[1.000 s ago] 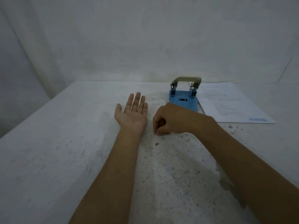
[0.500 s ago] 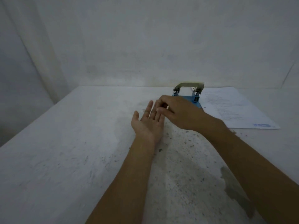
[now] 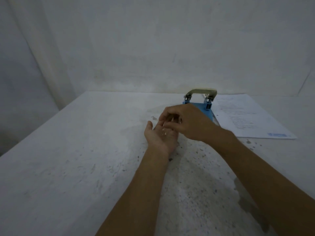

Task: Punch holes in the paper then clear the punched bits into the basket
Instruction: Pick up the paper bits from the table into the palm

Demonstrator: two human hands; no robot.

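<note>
My left hand (image 3: 159,137) lies palm up on the white table, fingers apart, with a few small white punched bits (image 3: 164,132) resting in the palm. My right hand (image 3: 185,121) hovers just above its fingers, thumb and fingertips pinched together over the palm; whether a bit is between them I cannot tell. Behind the right hand stands the blue hole punch (image 3: 202,106) with its metal handle up. The printed paper (image 3: 247,116) lies flat to the right of the punch, a punched hole near its left edge. No basket is in view.
The table (image 3: 76,159) is white with dark specks and stains; its left edge runs diagonally at the left. A white draped wall stands close behind the punch.
My right hand rose from the table by my left wrist and came over the left palm. The left hand shifted right, and punched bits now lie in it.
</note>
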